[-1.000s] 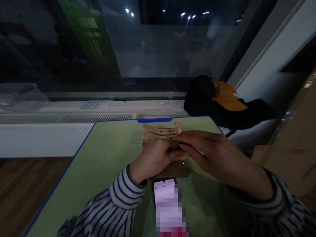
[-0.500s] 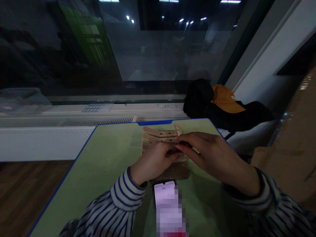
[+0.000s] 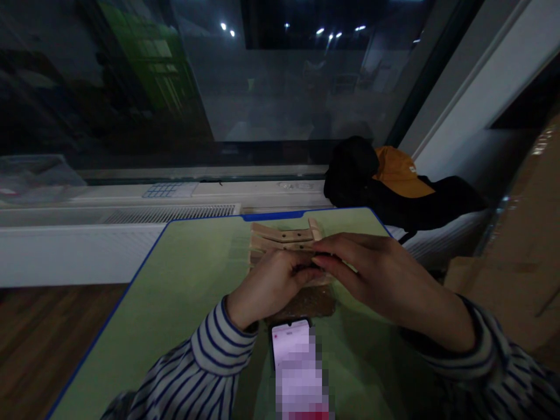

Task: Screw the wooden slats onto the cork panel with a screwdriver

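My left hand (image 3: 266, 284) is curled closed over the middle of the green table (image 3: 175, 280), its fingertips meeting those of my right hand (image 3: 385, 280). Between the two sets of fingertips is a small dark object (image 3: 311, 265) that I cannot make out. My right hand's fingers are pressed together around it. Just beyond the hands lie light wooden slats with holes (image 3: 284, 236), stacked flat. Under the hands sits a brown board (image 3: 308, 303), partly hidden.
A phone with a lit screen (image 3: 297, 361) lies on the table between my striped sleeves. A black bag with an orange cap (image 3: 394, 175) rests on the sill at the back right. A radiator grille (image 3: 170, 211) runs under the dark window. Wooden floor shows at left.
The hands stay joined over the same spot; the fingertips shift only slightly. The view wobbles a little up and down.
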A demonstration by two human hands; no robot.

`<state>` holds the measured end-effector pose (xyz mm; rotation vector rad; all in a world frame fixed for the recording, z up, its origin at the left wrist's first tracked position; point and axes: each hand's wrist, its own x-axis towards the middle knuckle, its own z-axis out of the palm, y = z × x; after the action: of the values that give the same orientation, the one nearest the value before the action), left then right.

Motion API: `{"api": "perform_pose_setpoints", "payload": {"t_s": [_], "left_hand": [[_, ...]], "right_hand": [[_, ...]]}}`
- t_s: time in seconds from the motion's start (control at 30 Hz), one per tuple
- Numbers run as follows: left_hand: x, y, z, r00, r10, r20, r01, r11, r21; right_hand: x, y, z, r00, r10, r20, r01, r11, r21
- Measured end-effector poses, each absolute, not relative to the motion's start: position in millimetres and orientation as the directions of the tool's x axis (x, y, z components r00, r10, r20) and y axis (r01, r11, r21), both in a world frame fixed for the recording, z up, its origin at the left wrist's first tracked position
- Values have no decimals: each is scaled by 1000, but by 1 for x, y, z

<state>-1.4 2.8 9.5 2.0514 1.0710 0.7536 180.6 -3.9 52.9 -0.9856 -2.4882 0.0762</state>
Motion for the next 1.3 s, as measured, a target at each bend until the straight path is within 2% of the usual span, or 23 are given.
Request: {"api": "perform_pose_setpoints", "payload": {"t_s": [0.17,0.4,0.53,0.77,1.03,1.17,1.3], "left_hand": [[-3,3,14,534,833,142,480,-437,761],[0,4,6,476,870,131,504,-392,770],[2,5,1,424,892,158,487,-372,790],[-1,5,5,484,861,158,461,-404,790],[-4,5,11,543,826,151,496,-461,736],[-3,5,11,542,834,103,496,-417,762],[-1,6,6,471,878,89,499,-348,794]], "right_hand": [[177,-1,50,-622,689,371,673,713,-195],[177,1,48,-599,705,380,688,696,-207],[179,0,49,-599,708,375,669,699,-252],[179,2,50,-635,666,392,612,743,-272],[169,-2,48,-554,729,402,723,661,-202],[166,-3,46,-522,749,408,757,627,-184],[166,-4,46,-492,784,378,790,585,-185]]}}
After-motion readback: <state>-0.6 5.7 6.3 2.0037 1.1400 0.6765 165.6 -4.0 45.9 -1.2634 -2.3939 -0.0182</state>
